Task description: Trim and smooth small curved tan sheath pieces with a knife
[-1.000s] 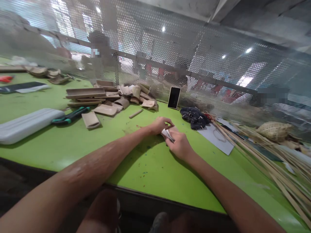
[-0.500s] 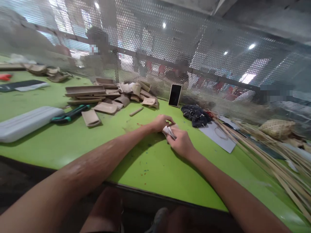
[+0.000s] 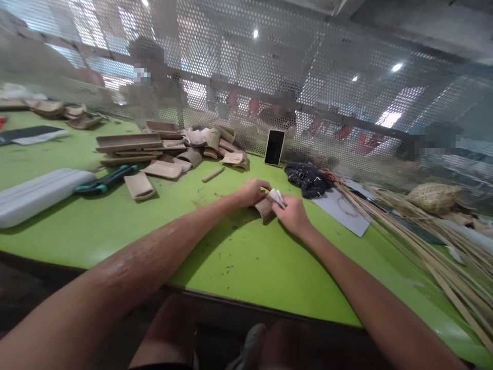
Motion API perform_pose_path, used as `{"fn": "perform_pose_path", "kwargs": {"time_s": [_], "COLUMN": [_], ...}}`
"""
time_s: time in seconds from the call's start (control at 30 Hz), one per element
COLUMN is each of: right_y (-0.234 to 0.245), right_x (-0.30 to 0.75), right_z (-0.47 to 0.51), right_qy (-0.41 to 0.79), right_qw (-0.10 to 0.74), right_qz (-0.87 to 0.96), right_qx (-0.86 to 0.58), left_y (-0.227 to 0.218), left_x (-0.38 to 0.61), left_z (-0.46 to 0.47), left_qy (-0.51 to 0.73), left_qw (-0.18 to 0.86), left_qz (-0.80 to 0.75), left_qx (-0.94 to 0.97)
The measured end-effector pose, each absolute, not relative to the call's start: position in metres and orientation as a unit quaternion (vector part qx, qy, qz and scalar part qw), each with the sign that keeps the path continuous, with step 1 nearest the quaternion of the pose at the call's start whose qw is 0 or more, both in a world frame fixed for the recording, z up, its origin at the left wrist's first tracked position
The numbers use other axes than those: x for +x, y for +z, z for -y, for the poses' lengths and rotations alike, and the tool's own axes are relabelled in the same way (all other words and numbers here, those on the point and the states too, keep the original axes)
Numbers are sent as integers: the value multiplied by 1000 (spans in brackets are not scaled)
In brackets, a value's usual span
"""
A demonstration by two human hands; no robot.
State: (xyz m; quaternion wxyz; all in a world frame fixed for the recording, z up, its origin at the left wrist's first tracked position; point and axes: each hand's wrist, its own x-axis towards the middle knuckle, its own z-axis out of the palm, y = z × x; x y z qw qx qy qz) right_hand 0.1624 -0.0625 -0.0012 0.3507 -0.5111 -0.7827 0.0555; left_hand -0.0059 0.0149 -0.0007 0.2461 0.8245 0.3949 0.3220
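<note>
We saw both arms stretched forward over the green table (image 3: 115, 226). The left hand (image 3: 252, 191) gripped a curved tan piece (image 3: 265, 208) resting on the table; the right hand (image 3: 295, 215) pinched a white scrap (image 3: 277, 196) against it. No writing was legible anywhere.

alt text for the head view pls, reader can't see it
Over a green table, the left hand holds a small curved brown piece while the right hand presses a folded white scrap against it. Similar brown pieces are piled far left, long thin strips lie right, and a phone leans on the mesh screen.
</note>
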Motion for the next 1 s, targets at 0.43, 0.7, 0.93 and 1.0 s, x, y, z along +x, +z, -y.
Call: {"fn": "perform_pose_path", "kwargs": {"time_s": [0.43, 0.7, 0.93, 1.0], "right_y": [5, 5, 3, 2], "right_x": [164, 159, 175, 168], "right_z": [64, 72, 59, 65], "right_qy": [91, 125, 49, 59], "right_qw": [352, 334, 357, 353], "right_qz": [776, 813, 763, 774], "right_qx": [-516, -461, -537, -523], "left_y": [0, -1, -2, -2], "left_x": [-5, -4, -6, -5], "left_z": [-15, -16, -15, -14], "left_qy": [309, 306, 320, 320], "left_qw": [254, 259, 233, 239], "left_qz": [-405, -405, -395, -396], "left_qx": [822, 822, 829, 827]}}
